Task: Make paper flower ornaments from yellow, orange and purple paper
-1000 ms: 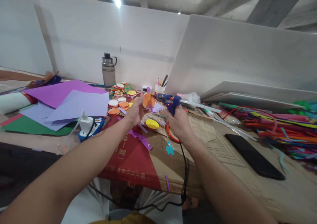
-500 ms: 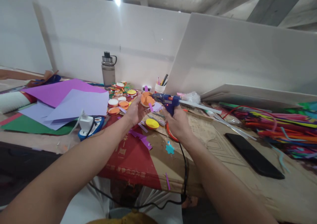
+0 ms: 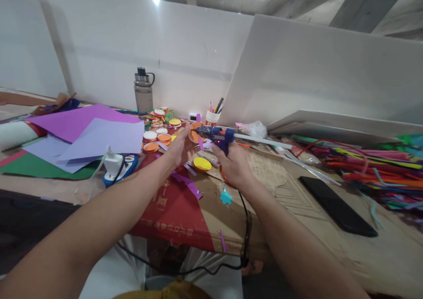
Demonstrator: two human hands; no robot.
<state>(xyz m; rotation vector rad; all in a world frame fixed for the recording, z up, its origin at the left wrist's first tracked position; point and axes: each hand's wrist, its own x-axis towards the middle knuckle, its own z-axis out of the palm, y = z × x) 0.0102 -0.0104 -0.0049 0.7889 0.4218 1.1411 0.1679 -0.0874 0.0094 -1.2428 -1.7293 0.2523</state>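
Note:
My left hand (image 3: 180, 150) holds an orange disc (image 3: 194, 136) upright by its edge, with purple strips sticking out above and below it. My right hand (image 3: 235, 164) is wrapped round the handle of a blue glue gun (image 3: 218, 136). The gun's nozzle points left and lies over the face of the disc; whether it touches cannot be made out. A white glue stick (image 3: 264, 140) juts from the back of the gun. Just below the hands lies a yellow disc (image 3: 202, 163).
Purple sheets (image 3: 105, 140) and a blue power socket (image 3: 123, 170) lie left. Behind stand a bottle (image 3: 143, 96) and a pen cup (image 3: 212, 117). A black phone (image 3: 337, 205) and colourful pipe cleaners (image 3: 380, 166) lie right. A black cord (image 3: 246, 228) hangs below the gun.
The glue gun in my right hand has moved left, and its nozzle now overlaps the orange disc. My left hand still holds the disc. The view has shifted slightly.

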